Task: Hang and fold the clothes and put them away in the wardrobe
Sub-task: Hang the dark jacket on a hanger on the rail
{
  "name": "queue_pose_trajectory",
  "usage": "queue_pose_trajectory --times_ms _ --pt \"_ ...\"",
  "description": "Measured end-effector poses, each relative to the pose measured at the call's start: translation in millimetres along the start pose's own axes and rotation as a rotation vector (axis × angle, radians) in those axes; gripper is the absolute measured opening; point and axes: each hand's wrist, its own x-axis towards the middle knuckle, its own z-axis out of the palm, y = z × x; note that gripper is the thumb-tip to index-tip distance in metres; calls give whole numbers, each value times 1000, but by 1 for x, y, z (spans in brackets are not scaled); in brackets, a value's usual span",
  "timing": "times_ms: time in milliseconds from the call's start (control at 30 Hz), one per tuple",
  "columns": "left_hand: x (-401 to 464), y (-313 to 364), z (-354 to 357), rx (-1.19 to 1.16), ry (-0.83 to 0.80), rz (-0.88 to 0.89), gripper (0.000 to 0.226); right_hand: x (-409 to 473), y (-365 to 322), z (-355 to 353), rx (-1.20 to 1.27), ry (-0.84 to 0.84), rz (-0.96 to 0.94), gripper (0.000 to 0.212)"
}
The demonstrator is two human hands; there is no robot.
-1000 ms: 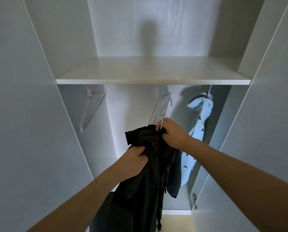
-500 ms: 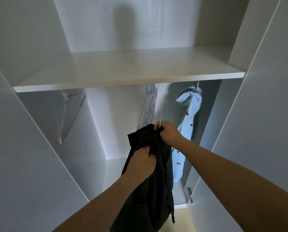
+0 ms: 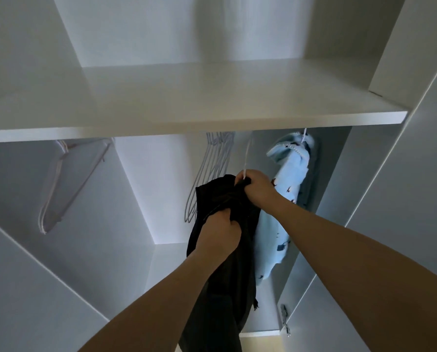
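Observation:
A black garment hangs down the middle of the open white wardrobe. My left hand grips a bunch of its cloth. Higher up, my right hand pinches the garment's top together with the neck of a white hanger that rises toward the underside of the shelf. The hanger's body is hidden inside the cloth. A light blue patterned garment hangs just right of my right hand.
A wide white shelf spans the wardrobe above the hanging space. Several bare white hangers hang left of the black garment, and more hangers hang at the far left. A door hinge sits at the lower right.
The view has tilted upward and closer to the shelf. Both hands have lifted the black garment and hanger higher, toward the underside of the shelf, next to the blue garment.

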Motion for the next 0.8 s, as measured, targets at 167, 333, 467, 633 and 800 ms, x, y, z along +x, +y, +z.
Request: queue_pose_trajectory --times_ms 167,333,467,633,800 --pt "19 -18 -16 69 -166 -72 22 10 19 11 -32 -64 31 29" --pt "11 -21 -6 43 -239 -77 27 -2 33 10 -37 -85 108 33" --pt "4 -16 2 8 -277 -49 24 -13 42 1 -32 -42 154 40" --pt "1 -14 8 -69 -173 -72 16 -14 32 10 -23 37 162 32" --pt "-40 -23 58 -93 -111 -161 23 -40 60 29 65 -36 174 46"
